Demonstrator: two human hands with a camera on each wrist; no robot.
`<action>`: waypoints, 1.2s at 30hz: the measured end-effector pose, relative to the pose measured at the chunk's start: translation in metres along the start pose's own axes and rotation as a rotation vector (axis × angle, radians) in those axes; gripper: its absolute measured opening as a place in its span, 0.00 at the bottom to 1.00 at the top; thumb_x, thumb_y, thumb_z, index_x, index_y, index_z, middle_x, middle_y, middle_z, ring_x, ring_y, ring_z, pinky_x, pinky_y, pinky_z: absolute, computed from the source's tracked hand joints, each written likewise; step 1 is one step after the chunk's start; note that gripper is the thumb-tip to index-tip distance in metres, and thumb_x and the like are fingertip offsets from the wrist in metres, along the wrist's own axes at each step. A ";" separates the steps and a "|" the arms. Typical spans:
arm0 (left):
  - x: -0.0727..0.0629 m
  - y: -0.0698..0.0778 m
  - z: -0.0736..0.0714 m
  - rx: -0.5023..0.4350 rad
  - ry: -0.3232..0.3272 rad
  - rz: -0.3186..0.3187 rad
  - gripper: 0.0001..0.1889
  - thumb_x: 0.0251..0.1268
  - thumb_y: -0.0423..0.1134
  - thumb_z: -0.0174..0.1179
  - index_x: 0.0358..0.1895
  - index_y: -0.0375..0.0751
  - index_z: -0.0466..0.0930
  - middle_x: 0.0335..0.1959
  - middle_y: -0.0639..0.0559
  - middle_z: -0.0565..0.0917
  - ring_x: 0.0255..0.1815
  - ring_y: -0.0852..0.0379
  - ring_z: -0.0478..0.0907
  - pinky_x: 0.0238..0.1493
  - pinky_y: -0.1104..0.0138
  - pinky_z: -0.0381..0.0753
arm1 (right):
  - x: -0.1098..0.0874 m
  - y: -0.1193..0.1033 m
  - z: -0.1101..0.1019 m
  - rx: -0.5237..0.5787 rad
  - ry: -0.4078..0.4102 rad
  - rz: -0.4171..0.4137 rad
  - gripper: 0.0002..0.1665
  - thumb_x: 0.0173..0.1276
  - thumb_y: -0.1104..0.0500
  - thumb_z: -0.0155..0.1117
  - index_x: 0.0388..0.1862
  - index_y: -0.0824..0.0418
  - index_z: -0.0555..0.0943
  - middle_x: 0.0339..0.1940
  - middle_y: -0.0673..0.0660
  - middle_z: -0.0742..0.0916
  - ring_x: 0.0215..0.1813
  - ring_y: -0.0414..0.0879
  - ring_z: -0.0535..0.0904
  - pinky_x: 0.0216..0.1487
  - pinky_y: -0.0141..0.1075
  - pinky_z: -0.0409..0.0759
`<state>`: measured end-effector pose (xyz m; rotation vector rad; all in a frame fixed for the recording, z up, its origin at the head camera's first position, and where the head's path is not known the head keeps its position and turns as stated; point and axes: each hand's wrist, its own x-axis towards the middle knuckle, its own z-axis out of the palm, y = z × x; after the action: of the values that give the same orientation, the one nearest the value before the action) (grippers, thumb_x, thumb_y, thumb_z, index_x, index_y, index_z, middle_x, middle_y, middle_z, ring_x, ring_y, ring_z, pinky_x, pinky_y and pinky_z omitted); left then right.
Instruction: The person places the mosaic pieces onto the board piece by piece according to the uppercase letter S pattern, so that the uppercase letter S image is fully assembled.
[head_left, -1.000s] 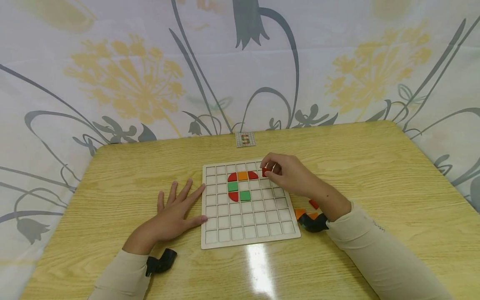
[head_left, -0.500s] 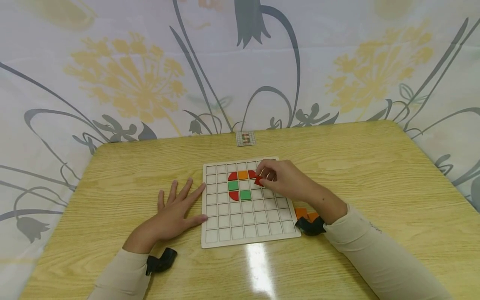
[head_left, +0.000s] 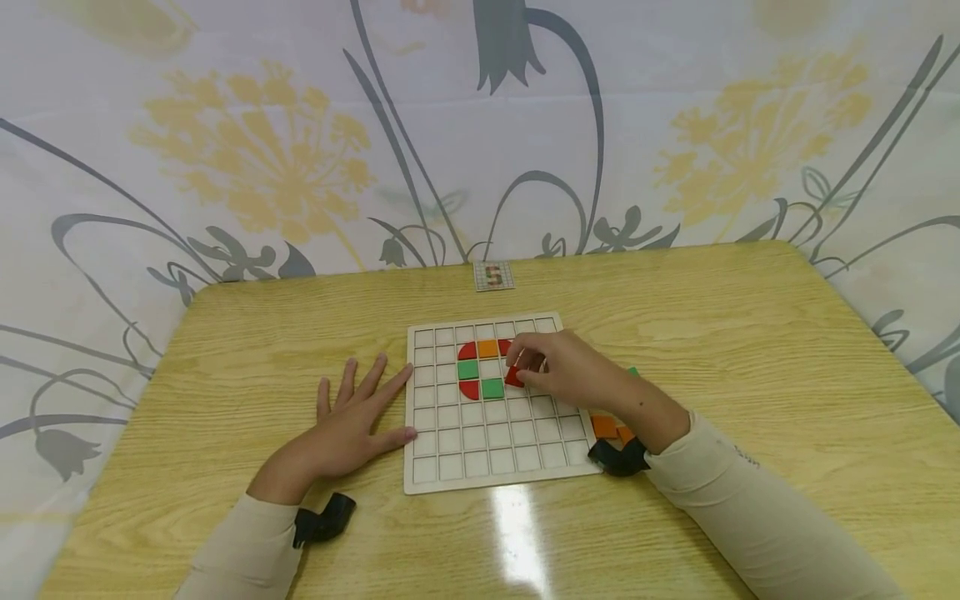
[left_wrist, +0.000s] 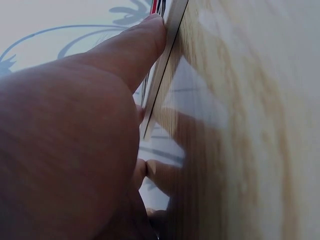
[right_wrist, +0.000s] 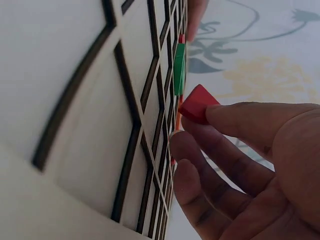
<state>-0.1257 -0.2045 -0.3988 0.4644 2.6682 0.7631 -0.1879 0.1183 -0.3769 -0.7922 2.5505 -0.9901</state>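
My right hand (head_left: 566, 371) pinches a red tile (right_wrist: 199, 104) between thumb and fingers, just over the white gridded board (head_left: 465, 462), to the right of a green tile (head_left: 492, 388). On the board lie another green tile (head_left: 468, 369), an orange tile (head_left: 487, 348) and red rounded tiles (head_left: 468, 390); the one at the upper right is partly hidden by my fingers. My left hand (head_left: 341, 442) lies spread on the table, its thumb and index fingertip touching the board's left edge. The left wrist view shows that hand close up beside the board edge (left_wrist: 167, 55).
Loose orange tiles (head_left: 604, 427) lie by the board's right edge, partly behind my right wrist. A green piece (head_left: 633, 372) shows past the forearm. A small pattern card (head_left: 493, 276) lies at the back of the wooden table (head_left: 300, 325), before a flowered cloth (head_left: 465, 125).
My right hand has moved down and slightly left over the board with the red tile, from the upper right toward the green tile. The left hand has stayed in place.
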 end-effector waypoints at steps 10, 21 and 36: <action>0.001 -0.001 0.001 -0.005 -0.008 0.001 0.43 0.69 0.62 0.57 0.82 0.61 0.46 0.84 0.44 0.35 0.80 0.34 0.17 0.69 0.34 0.13 | 0.001 0.005 0.005 -0.021 -0.018 -0.043 0.07 0.70 0.64 0.66 0.44 0.56 0.82 0.36 0.48 0.86 0.39 0.39 0.80 0.42 0.33 0.80; 0.002 0.000 0.002 -0.005 -0.009 0.000 0.43 0.69 0.62 0.57 0.82 0.61 0.46 0.84 0.44 0.35 0.80 0.35 0.17 0.69 0.34 0.13 | 0.003 0.007 0.008 -0.062 -0.032 -0.048 0.06 0.69 0.64 0.66 0.44 0.57 0.84 0.35 0.49 0.84 0.36 0.40 0.77 0.39 0.32 0.79; 0.001 -0.001 0.000 0.002 -0.006 -0.006 0.43 0.70 0.63 0.56 0.82 0.61 0.46 0.84 0.44 0.35 0.80 0.34 0.17 0.69 0.34 0.13 | 0.005 0.003 0.008 -0.163 -0.039 -0.094 0.11 0.69 0.61 0.68 0.50 0.59 0.87 0.36 0.49 0.84 0.33 0.38 0.74 0.35 0.30 0.75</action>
<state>-0.1270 -0.2053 -0.3995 0.4583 2.6641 0.7558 -0.1891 0.1129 -0.3849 -0.9731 2.6059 -0.7923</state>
